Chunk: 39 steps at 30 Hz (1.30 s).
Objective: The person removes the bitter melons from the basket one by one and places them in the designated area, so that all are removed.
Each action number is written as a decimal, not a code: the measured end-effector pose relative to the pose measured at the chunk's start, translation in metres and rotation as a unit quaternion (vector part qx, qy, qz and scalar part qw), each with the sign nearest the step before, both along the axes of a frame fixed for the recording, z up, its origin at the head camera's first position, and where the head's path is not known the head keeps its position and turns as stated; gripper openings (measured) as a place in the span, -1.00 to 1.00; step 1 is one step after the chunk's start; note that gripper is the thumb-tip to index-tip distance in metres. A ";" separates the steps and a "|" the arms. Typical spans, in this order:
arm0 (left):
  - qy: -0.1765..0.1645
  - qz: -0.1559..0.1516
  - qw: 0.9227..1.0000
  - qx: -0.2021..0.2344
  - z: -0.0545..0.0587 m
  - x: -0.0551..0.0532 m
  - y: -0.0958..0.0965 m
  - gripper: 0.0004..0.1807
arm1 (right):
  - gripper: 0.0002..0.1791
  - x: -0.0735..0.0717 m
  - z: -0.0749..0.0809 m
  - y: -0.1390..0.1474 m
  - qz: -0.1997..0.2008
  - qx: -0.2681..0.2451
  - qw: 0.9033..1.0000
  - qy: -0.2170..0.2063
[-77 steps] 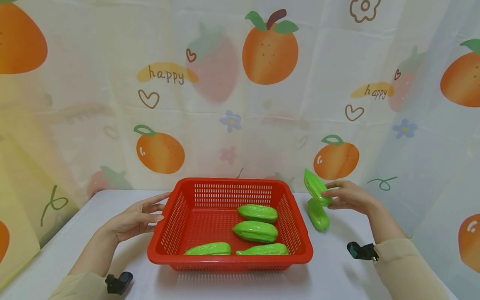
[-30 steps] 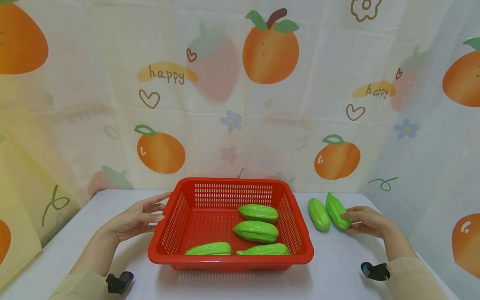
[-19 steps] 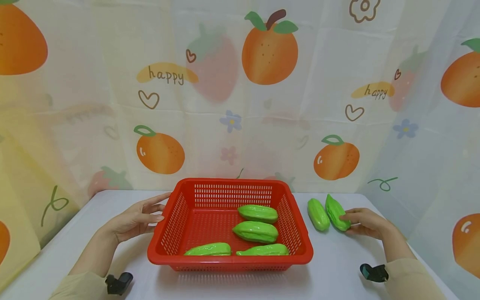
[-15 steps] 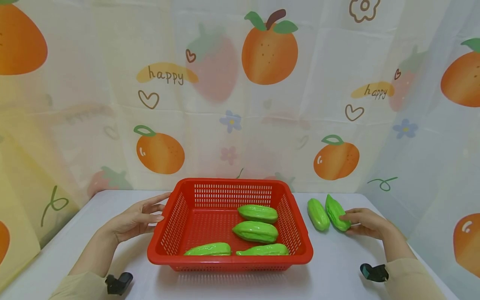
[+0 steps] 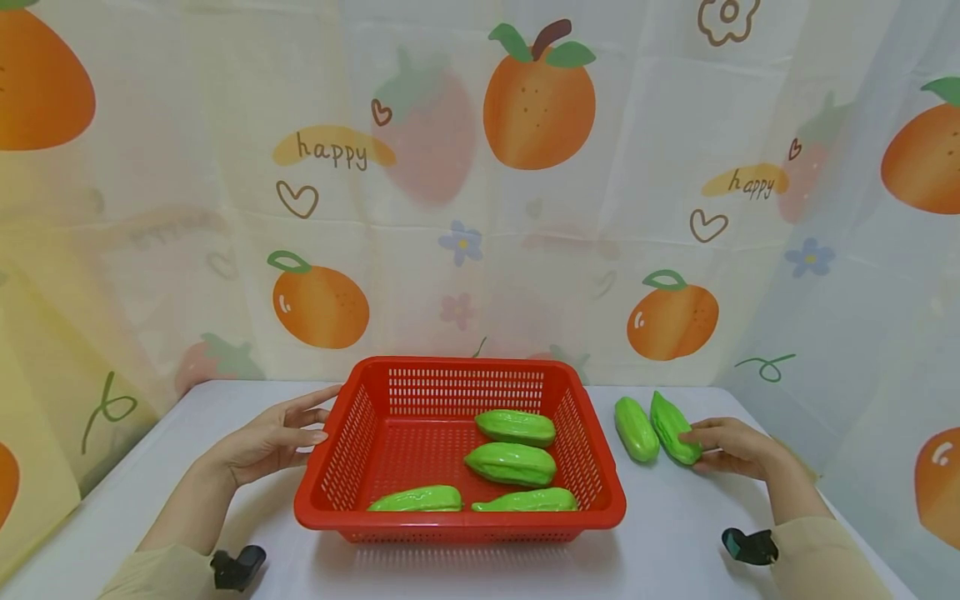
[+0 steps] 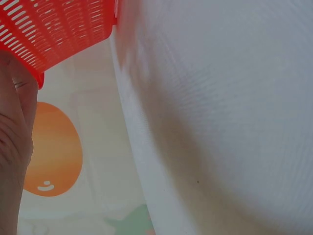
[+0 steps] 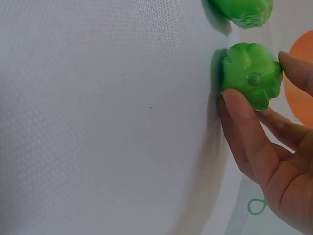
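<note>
At the table's right my right hand (image 5: 731, 443) pinches a green bitter melon (image 5: 672, 427), thumb on one side and fingers on the other. The right wrist view shows the lobed end of this bitter melon (image 7: 249, 73) between the fingertips, low over the white table. Another bitter melon (image 5: 636, 429) lies just left of it. My left hand (image 5: 273, 437) holds the left rim of a red basket (image 5: 461, 518), thumb tip on the edge. Several bitter melons lie inside, two at the right side (image 5: 512, 464) and two along the front wall, partly hidden by it.
A white cloth (image 5: 675, 533) covers the table, whose back edge meets a hanging curtain (image 5: 517, 275) printed with fruit. In the left wrist view the basket's slotted outer wall (image 6: 68, 29) stands over the cloth.
My right hand has brought its bitter melon down from above the other one and to the right, beside it. Since then it has hardly moved. The left hand and basket stay put.
</note>
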<state>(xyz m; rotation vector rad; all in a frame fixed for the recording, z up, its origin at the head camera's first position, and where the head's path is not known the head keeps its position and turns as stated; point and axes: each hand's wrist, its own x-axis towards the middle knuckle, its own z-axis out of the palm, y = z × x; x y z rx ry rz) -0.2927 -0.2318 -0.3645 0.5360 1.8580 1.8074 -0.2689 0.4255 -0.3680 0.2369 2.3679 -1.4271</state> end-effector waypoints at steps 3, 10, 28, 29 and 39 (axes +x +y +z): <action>0.002 0.000 1.000 0.000 -0.001 -0.001 0.000 -0.20 | -0.17 0.000 0.000 0.001 -0.001 0.000 1.000 0.000; 0.002 -0.002 1.000 0.001 0.000 0.000 0.000 -0.19 | -0.15 0.002 0.001 0.002 0.004 0.004 1.000 -0.002; 0.001 0.002 1.000 -0.001 0.001 0.001 0.001 -0.20 | -0.24 -0.002 0.004 0.007 0.012 0.027 1.000 0.004; 0.000 0.003 1.000 0.000 0.001 0.001 0.001 -0.20 | -0.24 -0.002 0.005 0.008 0.012 0.032 0.999 0.008; 0.001 -0.002 1.000 0.004 0.000 0.000 0.000 -0.20 | -0.14 -0.001 0.025 0.014 -0.006 0.089 0.994 0.056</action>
